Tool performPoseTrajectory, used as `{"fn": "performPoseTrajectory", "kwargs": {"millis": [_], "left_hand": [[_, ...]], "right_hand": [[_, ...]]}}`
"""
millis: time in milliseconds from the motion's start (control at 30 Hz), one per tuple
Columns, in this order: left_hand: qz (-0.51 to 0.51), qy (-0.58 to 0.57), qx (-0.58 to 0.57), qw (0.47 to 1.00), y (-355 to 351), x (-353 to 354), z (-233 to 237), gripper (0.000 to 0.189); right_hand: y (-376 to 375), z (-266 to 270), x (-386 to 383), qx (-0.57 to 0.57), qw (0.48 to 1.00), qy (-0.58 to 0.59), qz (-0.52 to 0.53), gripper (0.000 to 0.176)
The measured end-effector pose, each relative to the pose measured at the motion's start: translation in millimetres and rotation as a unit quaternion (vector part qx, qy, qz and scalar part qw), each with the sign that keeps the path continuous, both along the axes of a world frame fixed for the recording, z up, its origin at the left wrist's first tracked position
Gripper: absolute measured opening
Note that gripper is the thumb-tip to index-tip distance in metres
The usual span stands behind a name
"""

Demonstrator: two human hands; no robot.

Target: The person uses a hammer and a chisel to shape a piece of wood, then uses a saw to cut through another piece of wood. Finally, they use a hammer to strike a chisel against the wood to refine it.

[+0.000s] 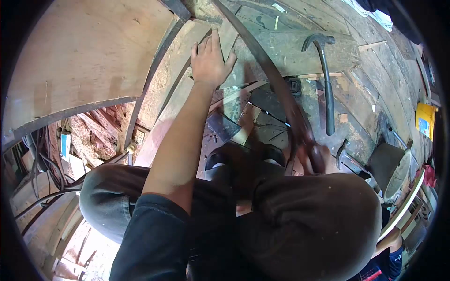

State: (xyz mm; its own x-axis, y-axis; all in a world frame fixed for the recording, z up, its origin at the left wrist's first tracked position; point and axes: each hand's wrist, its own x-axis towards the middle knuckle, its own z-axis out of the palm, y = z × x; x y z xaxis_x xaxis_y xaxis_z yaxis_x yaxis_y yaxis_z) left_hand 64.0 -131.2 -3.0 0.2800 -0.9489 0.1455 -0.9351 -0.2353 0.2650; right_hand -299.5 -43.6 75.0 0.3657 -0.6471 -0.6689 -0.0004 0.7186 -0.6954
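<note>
Mounted on head, single fisheye view. Looked forward and steeply down past bent knees (318, 220) onto plank floor (365, 93). Sat close above the floor, frame rim vignetted black.

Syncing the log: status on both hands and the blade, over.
Left hand open, flat on plank. Right hand shut on long blade, motion-blurred. Hammer lies just right of blade, not touching.
</note>
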Motion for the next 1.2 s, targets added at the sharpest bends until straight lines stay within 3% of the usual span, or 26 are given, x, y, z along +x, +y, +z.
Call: {"fn": "performPoseTrajectory", "kwargs": {"millis": [33,67,100,233,367,533,567,633,700,800,933,1000,1033,1067,1200], "left_hand": [[0.000,-0.008,0.047,0.999,-1,1,1,0.081],[-0.003,-0.009,0.047,0.999,0,1,2,0.081],[0.015,0.016,0.045,0.999,-1,0,3,0.083],[0.037,0.036,0.036,0.998,-2,-4,2,0.086],[0.053,0.037,0.013,0.998,-2,-5,0,0.083],[0.013,-0.003,0.000,1.000,1,-2,-2,0.083],[0.008,0.007,-0.002,1.000,2,-2,0,0.083],[-0.016,0.011,0.004,1.000,1,1,0,0.084],[-0.027,0.019,-0.012,0.999,2,1,-3,0.084],[-0.032,0.024,-0.010,0.999,-2,0,2,0.084],[0.003,0.047,-0.032,0.998,4,-5,-3,0.085],[-0.002,0.024,-0.032,0.999,0,-5,-2,0.087],[0.031,0.079,-0.001,0.996,-1,-6,3,0.089],[0.034,0.079,0.001,0.996,-2,-5,3,0.089],[-0.001,0.059,-0.019,0.998,1,-5,-2,0.084]], "right_hand": [[-16,-10,37,0.056,0.986,-0.130,-0.092,0.016],[-36,-7,72,-0.226,0.973,-0.038,0.006,0.012],[-62,1,108,-0.487,0.865,0.062,0.101,0.008],[-74,0,116,-0.520,0.835,0.065,0.169,0.006],[-14,10,37,-0.422,0.895,0.094,0.110,0.011],[32,21,-41,-0.179,0.942,0.208,0.195,0.010],[32,19,-44,-0.175,0.942,0.211,0.195,0.010],[15,11,-12,-0.280,0.929,0.180,0.165,0.010],[-21,-5,49,-0.485,0.859,0.100,0.132,0.010],[-79,-15,126,-0.491,0.865,0.034,0.097,0.006],[-75,-4,114,-0.491,0.854,0.047,0.163,0.006],[-47,-1,80,-0.397,0.909,0.061,0.115,0.007],[-23,0,70,-0.439,0.896,0.064,0.022,0.009],[-15,25,35,-0.313,0.927,0.123,0.167,0.011],[39,25,-20,-0.135,0.956,0.146,0.217,0.011]]}}
